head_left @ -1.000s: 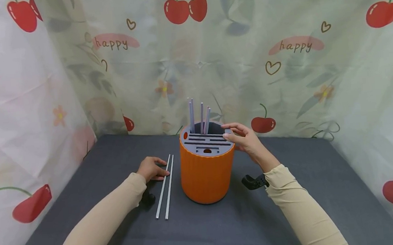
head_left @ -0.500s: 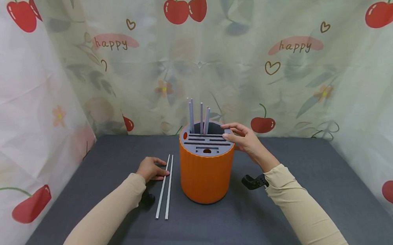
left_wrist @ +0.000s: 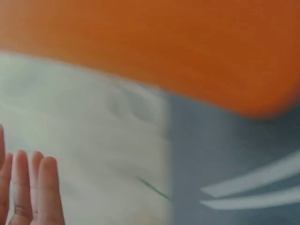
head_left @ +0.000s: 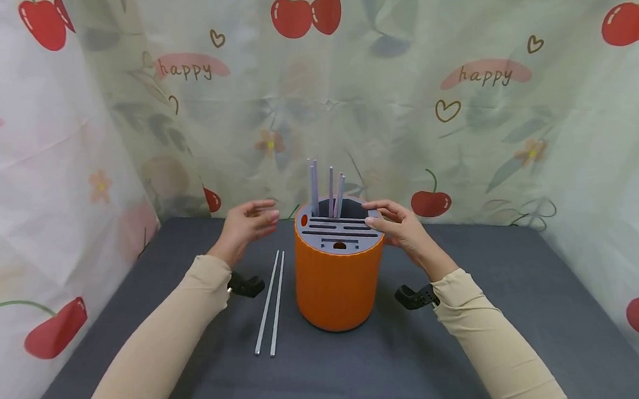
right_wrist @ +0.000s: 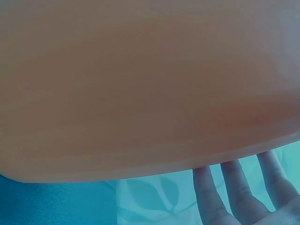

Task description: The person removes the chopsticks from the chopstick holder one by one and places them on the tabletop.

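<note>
An orange knife block (head_left: pixel 336 288) with a grey slotted top stands upright on the table. Several thin chopsticks (head_left: pixel 315 190) rise from the opening at the back of its top. My right hand (head_left: pixel 403 228) holds the block by its right rim, thumb on the top; in the right wrist view its fingers (right_wrist: pixel 239 185) reach the orange wall. Beside the block's upper left, my left hand (head_left: pixel 248 227) hovers with fingers extended, apart from it and holding nothing. Two silvery chopsticks (head_left: pixel 268 303) lie side by side on the table left of the block, below that hand.
The dark grey tablecloth (head_left: pixel 348 376) covers the table. A cherry-print curtain (head_left: pixel 219 119) hangs close behind and along both sides. Black wrist straps (head_left: pixel 415 296) sit on both arms.
My left hand has let go of the two chopsticks on the table and moved up, toward the block's top. The right hand stays at the rim.
</note>
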Available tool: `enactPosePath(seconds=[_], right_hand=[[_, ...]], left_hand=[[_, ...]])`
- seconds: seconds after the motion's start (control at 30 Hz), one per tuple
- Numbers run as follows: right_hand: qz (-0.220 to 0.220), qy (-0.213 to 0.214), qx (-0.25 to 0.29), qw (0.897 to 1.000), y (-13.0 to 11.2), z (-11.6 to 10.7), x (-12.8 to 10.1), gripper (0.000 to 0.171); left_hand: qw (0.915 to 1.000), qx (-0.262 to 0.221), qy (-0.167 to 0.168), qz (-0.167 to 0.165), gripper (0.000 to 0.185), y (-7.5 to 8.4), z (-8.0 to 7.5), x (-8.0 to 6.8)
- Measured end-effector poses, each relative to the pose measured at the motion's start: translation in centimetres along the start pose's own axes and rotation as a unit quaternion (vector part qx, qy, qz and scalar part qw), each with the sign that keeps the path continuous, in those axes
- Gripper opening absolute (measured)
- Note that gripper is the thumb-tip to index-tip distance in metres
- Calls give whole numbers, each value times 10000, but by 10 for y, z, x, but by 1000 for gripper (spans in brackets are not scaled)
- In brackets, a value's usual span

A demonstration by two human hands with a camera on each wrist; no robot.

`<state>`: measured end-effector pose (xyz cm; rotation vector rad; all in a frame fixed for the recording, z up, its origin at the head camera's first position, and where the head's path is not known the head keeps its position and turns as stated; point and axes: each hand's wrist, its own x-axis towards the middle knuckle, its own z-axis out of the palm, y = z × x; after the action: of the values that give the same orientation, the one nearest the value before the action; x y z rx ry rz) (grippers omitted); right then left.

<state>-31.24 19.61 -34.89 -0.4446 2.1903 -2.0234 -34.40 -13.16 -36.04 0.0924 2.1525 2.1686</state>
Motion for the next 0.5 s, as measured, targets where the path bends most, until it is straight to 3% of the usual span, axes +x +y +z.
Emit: enactPosePath(seconds=[0.13, 0.23, 0.33, 0.5], right_hand=[[0, -16, -40, 10000, 1, -1, 0, 27], [6, -33, -25, 10000, 1, -1, 0, 28], [2, -32, -6, 10000, 0, -1, 0, 27], [8, -39, 36, 10000, 0, 0, -1, 24]], left_hand=[[9965, -449, -233, 672, 39, 46, 18, -9], [9937, -397, -423, 957, 37, 66, 32, -15], [9925, -101, -585, 1072, 37, 73, 44, -18], [9923, 247, -665, 1017, 34, 69, 54, -17]])
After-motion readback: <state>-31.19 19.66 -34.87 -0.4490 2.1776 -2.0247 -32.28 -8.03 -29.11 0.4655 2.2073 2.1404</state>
